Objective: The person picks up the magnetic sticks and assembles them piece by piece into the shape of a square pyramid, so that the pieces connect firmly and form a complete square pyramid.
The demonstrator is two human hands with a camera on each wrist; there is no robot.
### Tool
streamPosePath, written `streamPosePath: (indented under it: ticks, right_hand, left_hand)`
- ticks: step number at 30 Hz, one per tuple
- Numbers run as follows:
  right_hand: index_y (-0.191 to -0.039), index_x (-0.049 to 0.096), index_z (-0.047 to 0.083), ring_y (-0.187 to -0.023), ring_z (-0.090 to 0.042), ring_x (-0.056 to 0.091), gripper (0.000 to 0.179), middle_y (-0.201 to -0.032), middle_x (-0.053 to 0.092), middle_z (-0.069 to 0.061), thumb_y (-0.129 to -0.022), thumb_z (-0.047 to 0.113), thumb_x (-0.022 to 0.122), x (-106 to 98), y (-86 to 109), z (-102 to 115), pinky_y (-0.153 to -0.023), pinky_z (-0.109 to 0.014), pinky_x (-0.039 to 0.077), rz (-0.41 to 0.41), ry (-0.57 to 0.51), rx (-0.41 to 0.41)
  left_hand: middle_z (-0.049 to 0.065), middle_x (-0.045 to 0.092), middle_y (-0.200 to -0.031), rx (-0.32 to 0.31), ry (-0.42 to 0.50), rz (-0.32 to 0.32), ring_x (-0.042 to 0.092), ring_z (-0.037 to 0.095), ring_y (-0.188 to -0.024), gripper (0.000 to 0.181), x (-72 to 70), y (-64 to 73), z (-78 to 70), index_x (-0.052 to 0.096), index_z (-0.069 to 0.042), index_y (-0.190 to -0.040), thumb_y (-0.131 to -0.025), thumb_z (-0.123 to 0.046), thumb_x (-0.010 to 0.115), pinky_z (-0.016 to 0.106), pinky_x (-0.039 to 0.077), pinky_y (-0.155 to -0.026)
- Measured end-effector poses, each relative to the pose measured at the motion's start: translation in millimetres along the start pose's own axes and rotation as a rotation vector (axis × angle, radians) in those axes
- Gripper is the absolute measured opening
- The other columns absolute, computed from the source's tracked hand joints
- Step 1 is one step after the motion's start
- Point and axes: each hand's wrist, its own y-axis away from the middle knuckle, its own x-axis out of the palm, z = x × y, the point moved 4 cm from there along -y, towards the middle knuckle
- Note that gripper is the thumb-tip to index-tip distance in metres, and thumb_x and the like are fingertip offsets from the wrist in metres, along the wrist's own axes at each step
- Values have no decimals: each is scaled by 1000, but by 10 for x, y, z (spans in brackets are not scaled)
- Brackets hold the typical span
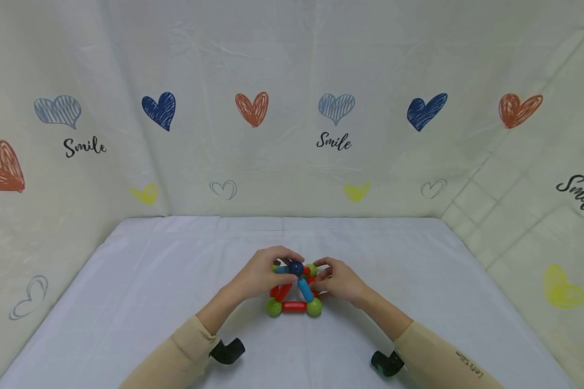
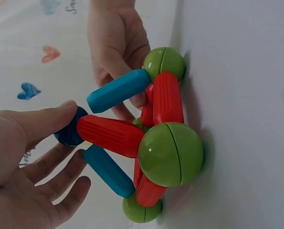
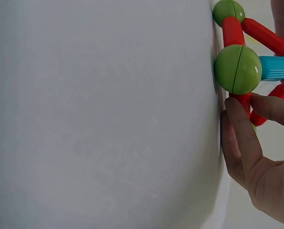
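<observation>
A pyramid-like build of balls and rods stands on the table. Green balls (image 2: 170, 155) form its base corners, joined by red rods (image 1: 294, 306). Blue rods (image 2: 118, 90) and a red rod (image 2: 111, 135) slope up toward a dark blue ball (image 1: 296, 268) at the top. My left hand (image 1: 265, 273) pinches this ball between thumb and fingers; the red rod's end meets it in the left wrist view. Low on the right side, my right hand (image 1: 344, 282) grips a red base rod (image 3: 240, 101) beside a green ball (image 3: 238, 69).
White cloth covers the table (image 1: 175, 254). Behind it hangs a pale curtain (image 1: 292, 65) printed with hearts and "Smile". A black wrist fitting (image 1: 227, 351) sits under the left forearm, another black fitting (image 1: 387, 363) by the right.
</observation>
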Motion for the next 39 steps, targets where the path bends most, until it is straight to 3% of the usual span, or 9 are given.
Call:
streamPosePath:
  ticks: [13,28,39]
  right_hand:
    - [-137,53,-2,-84,-26,66,56,-100,61,-15,-88,4,79,4,22,8,-75,-42,62,9,-7,-12]
    - [-136,53,-1,-84,-26,66,54,-99,61,-15,-89,3,77,15,-6,-14,-74,-39,62,-3,6,1]
    - [-136,54,-1,-83,-25,66,53,-98,62,-14,-89,5,77,23,-2,-18,-73,-39,62,-14,22,-8]
  left_hand:
    - [-4,68,-114,-16,-13,42,63,16,-107,34,17,18,19,70,-11,-123,-91,-10,80,36,54,-94]
    - [-3,67,-116,3,7,52,63,16,-109,34,25,14,37,69,-9,-124,-91,-10,80,34,54,-95]
    - [-3,66,-114,98,-97,63,62,14,-107,35,44,10,37,67,-9,-124,-91,-12,80,32,54,-93]
